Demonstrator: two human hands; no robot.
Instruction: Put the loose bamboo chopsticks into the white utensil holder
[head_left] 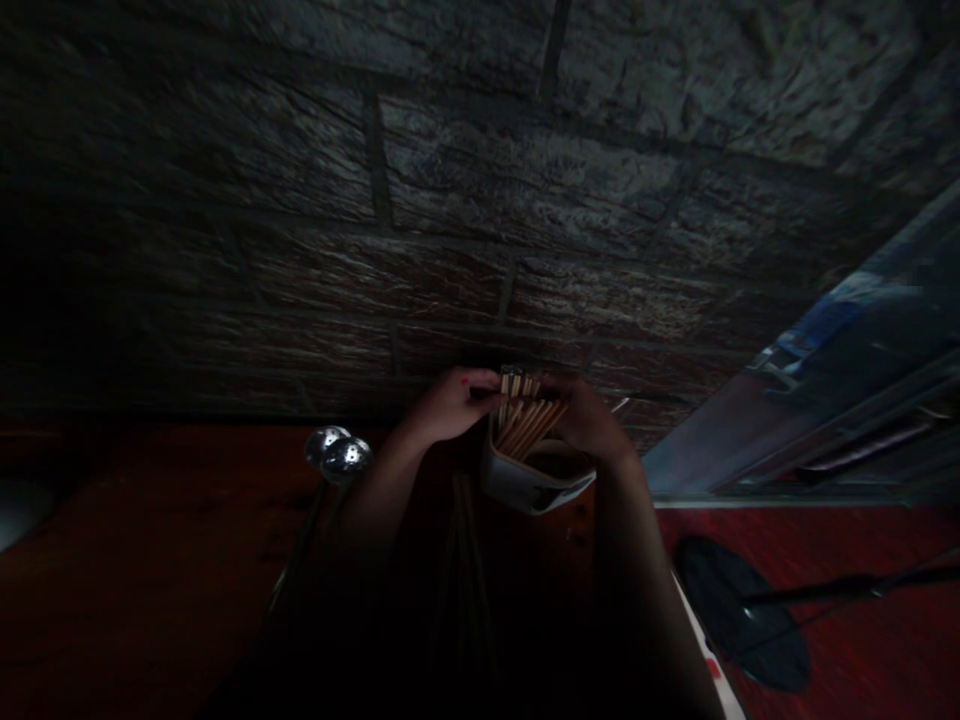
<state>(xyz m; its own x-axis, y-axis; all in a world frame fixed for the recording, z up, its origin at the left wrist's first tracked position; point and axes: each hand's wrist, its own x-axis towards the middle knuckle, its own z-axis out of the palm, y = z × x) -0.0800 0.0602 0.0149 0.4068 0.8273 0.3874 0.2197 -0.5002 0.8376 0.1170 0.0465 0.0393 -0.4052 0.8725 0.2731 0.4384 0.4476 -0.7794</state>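
A bundle of wooden chopsticks (529, 424) stands tilted in a pale, open-topped container (517, 482) close to the wall. From the left, my left hand (454, 402) pinches the bundle near its upper end, thumb and fingers against the sticks. My right hand (583, 415) curls round the bundle's other side; shadow hides part of its fingers. Several more thin sticks (466, 530) lie on the dark table in front of the container, between my forearms. Two shiny perforated ladles (346, 459) lie left of my left forearm, bowls towards the wall.
A rough brick wall (450, 190) rises directly behind the container. The reddish-brown wooden table (150, 560) spreads to the left. At the right are a red floor (885, 610), a round black stand base (742, 610) with a pole, and a glass-like panel (750, 430).
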